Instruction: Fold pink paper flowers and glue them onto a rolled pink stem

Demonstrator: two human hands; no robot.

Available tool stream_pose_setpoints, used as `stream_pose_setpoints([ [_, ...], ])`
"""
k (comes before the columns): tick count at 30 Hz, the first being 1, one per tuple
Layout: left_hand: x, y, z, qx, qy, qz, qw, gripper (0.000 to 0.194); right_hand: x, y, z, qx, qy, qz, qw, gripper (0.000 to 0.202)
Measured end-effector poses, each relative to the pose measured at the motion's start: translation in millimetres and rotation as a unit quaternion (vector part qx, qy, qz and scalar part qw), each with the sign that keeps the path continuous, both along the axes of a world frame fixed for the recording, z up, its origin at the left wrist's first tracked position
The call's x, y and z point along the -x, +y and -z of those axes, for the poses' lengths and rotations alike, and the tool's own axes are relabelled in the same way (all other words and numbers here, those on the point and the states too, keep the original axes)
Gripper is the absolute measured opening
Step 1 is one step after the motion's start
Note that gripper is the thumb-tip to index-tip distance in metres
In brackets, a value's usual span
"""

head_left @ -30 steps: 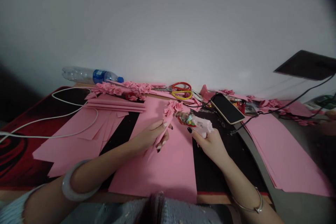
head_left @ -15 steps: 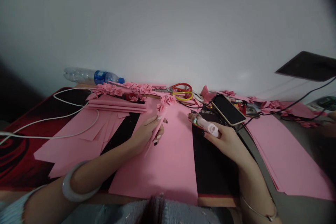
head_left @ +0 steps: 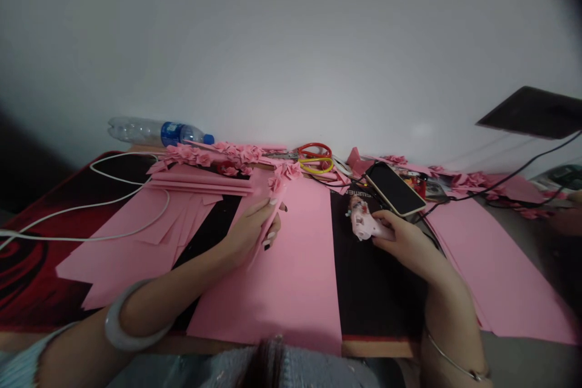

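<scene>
A thin folded pink paper piece [head_left: 269, 225] is held in my left hand [head_left: 257, 227], its fingers wrapped round it. Just beyond its upper end lie pink paper flowers [head_left: 284, 174]. Under that hand a large pink sheet [head_left: 300, 279] lies flat. My right hand [head_left: 402, 239] is closed on the handle of a small pale pink device [head_left: 362, 224] with a decorated top, over the black mat. Its tip points left, short of the dark phone [head_left: 396, 189].
Scissors with red and yellow handles [head_left: 316, 157] lie by the wall. A plastic bottle [head_left: 159, 132], a white cable [head_left: 104, 235] and stacked pink sheets [head_left: 136, 236] are at left. More pink sheets [head_left: 495, 273] lie at right, near black cables.
The pale pink device has moved right and turned in my right hand, which now grips its handle. My left hand has barely moved and still holds the paper piece.
</scene>
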State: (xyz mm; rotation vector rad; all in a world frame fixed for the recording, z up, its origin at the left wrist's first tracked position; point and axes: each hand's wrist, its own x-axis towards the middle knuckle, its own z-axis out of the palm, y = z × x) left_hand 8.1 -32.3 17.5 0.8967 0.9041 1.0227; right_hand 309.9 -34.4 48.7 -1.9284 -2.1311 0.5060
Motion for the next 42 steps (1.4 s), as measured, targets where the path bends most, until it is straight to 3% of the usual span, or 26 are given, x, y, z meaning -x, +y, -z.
stream_pose_setpoints([
  [7, -0.7, -0.4, -1.1, -0.002, 0.002, -0.001, 1.000, 0.020, -6.1, 4.8, 13.8, -0.022, -0.044, 0.085, 0.995, 0.045],
  [12, -0.4, -0.2, -1.2, 0.009, -0.008, -0.007, 1.000, 0.019, -10.6, 7.2, 17.1, -0.063, -0.058, 0.080, 0.993, 0.057],
  [16, -0.4, 0.2, -1.9, 0.012, -0.009, -0.012, 1.000, 0.020, -2.0, 5.8, 10.8, -0.162, -0.024, 0.081, 0.983, 0.050],
  [18, -0.6, 0.3, -1.9, 0.011, -0.005, -0.014, 1.000, 0.020, 8.7, 4.7, 5.6, -0.176, -0.004, 0.059, 0.983, 0.046],
  [22, -0.8, 0.5, -0.8, 0.001, 0.001, -0.013, 1.000, 0.020, 42.8, 0.5, -3.7, -0.123, -0.003, -0.026, 0.992, 0.043],
  [27, -0.5, 1.2, 0.5, 0.003, 0.003, -0.020, 1.000, 0.019, 95.8, -10.9, -9.9, 0.010, -0.125, -0.153, 0.980, 0.054],
  [29, -0.6, 1.4, 0.7, 0.003, 0.001, -0.023, 1.000, 0.019, 112.7, -12.6, -9.7, 0.047, -0.169, -0.159, 0.972, 0.058],
  [33, -1.3, 1.0, -0.3, 0.016, -0.005, -0.026, 1.000, 0.020, 130.4, -8.2, -1.5, 0.037, -0.254, -0.116, 0.959, 0.063],
  [38, -1.9, 0.7, -0.8, 0.015, -0.009, -0.023, 1.000, 0.020, 132.1, -9.0, 12.0, -0.008, -0.274, -0.127, 0.953, 0.060],
  [42, -2.0, 1.2, -0.4, 0.018, -0.012, -0.020, 1.000, 0.020, 132.6, -15.2, 13.3, -0.017, -0.273, -0.153, 0.950, 0.061],
])
